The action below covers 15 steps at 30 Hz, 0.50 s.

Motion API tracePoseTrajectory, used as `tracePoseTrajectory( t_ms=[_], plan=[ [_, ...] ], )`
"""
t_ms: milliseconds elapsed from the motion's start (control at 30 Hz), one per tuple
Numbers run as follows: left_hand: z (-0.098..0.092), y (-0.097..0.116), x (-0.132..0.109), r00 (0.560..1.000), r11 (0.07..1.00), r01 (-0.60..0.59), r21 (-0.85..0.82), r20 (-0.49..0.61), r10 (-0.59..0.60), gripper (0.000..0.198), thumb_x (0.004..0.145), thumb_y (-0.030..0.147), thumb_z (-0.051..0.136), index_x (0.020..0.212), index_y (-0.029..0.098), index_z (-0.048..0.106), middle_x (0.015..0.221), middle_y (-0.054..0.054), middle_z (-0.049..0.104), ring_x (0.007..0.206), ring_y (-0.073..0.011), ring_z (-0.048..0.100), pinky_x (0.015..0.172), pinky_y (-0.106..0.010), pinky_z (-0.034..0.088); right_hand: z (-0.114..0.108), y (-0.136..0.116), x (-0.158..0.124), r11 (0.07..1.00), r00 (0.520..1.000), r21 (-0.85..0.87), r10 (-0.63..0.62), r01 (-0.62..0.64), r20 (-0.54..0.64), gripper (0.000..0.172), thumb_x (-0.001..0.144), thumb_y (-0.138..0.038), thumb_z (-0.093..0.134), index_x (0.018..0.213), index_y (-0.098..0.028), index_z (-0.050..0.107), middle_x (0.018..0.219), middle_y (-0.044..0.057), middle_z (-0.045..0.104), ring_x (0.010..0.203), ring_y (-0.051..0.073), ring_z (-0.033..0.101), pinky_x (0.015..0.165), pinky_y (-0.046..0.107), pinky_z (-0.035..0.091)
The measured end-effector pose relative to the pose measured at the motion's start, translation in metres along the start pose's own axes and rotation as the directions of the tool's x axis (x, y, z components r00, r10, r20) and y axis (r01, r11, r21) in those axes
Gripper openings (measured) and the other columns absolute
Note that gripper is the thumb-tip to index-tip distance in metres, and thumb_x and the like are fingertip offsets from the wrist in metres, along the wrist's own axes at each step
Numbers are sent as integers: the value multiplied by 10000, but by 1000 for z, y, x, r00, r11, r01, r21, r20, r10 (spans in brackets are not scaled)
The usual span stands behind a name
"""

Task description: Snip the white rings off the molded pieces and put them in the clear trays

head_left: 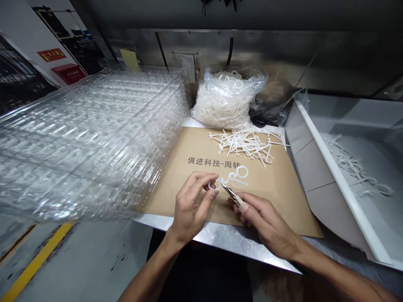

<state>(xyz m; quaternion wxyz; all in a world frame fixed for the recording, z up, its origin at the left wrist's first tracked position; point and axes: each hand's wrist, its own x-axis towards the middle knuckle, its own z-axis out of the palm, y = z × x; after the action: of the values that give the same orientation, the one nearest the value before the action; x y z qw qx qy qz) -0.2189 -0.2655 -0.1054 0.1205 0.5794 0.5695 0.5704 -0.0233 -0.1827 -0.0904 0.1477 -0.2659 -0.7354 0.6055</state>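
Note:
Between the thumb and fingers of my left hand (192,205) is one ring of a white plastic moulded piece (242,172). The piece stretches to the right, with a second ring at its far end and a thin straight bar beside it. My right hand (264,220) is closed around a pair of small nippers (232,195) with pale handles. Their metal tips are at the piece, close to the held ring; I cannot tell whether the jaws touch it. Both hands are over a brown cardboard sheet (176,184) with printed characters.
A pile of thin white plastic sprues (245,144) lies at the back of the cardboard. Behind it stands a clear bag of white rings (223,100). Stacked clear plastic trays (94,138) fill the left. A white bin (349,184) on the right holds more white pieces.

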Motion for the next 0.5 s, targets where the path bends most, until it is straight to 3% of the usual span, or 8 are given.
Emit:
tracePoseTrajectory(
  t_ms=[333,500],
  plan=[
    [2,-3,-1,1000,1000,14,-21,0,-14,291,945,124,605,1222,199,652,1022,-51,623,938,-144,613,834,-279,510,1,-2,-1,980,997,-186,-74,75,16,369,1085,-424,311,979,-189,575,833,22,556,748,161,514,690,299,408],
    [2,-5,-4,997,997,75,-31,13,-75,262,949,154,611,1201,203,661,1061,-54,637,953,-142,623,843,-261,513,3,-2,4,963,997,-258,-79,78,9,366,1078,-395,304,952,-182,574,800,20,549,717,165,498,686,307,389]
  ],
)
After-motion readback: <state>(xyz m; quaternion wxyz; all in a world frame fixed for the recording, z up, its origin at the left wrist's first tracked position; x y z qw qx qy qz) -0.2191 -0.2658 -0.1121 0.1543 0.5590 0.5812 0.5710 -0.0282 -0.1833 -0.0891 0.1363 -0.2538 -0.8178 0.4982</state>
